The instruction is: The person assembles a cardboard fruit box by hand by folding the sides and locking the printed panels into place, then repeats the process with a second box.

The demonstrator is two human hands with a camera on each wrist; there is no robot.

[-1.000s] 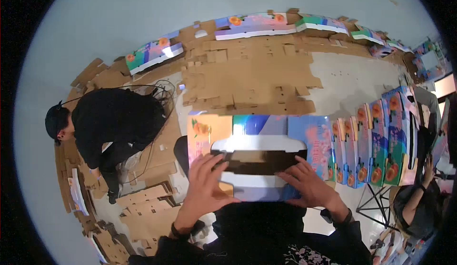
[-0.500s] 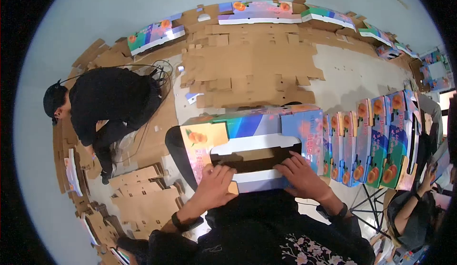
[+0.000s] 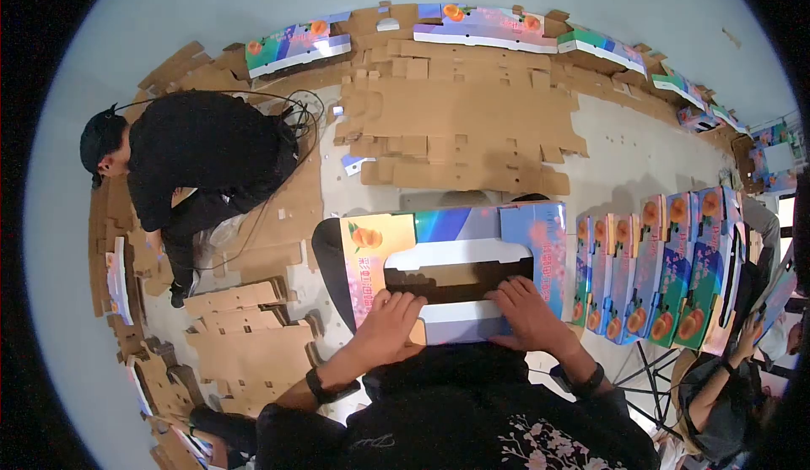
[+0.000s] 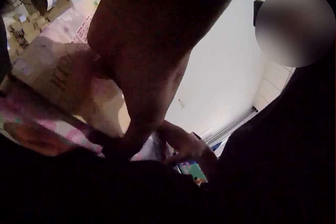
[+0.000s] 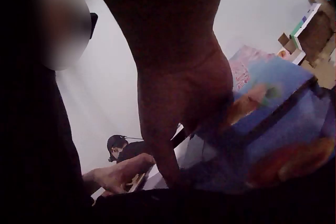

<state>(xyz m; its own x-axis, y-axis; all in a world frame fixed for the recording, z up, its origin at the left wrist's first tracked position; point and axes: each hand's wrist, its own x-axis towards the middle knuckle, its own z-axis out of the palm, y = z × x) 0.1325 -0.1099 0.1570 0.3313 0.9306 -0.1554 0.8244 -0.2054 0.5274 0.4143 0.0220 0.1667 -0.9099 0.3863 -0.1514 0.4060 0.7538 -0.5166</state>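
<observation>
A printed cardboard carton (image 3: pixel 462 224) with peach pictures and pink blossom sits before my body, its long slot-like opening facing up. White inner flaps (image 3: pixel 456 255) border the dark gap. My left hand (image 3: pixel 386 332) grips the near edge of the opening at its left end, fingers curled over the rim. At the right end of that same edge, my right hand (image 3: pixel 533 316) holds on with fingers bent into the opening and thumb outside. The left wrist view shows the carton's pale pink side (image 4: pixel 47 71) beside the hand; the right wrist view shows its blue end (image 5: pixel 278 92).
A row of folded peach cartons (image 3: pixel 666 267) stands close at right. Flat cardboard (image 3: pixel 472 116) covers the floor ahead, with more cartons (image 3: pixel 485 27) along the wall. At left a person in black (image 3: pixel 207 149) bends down near cables; another person (image 3: pixel 717 402) is at far right.
My left hand's fingers were stretched over the carton's left corner and now curl over the near edge. The right hand's fingers have bent further over that edge. The carton briefly tilted, then levelled.
</observation>
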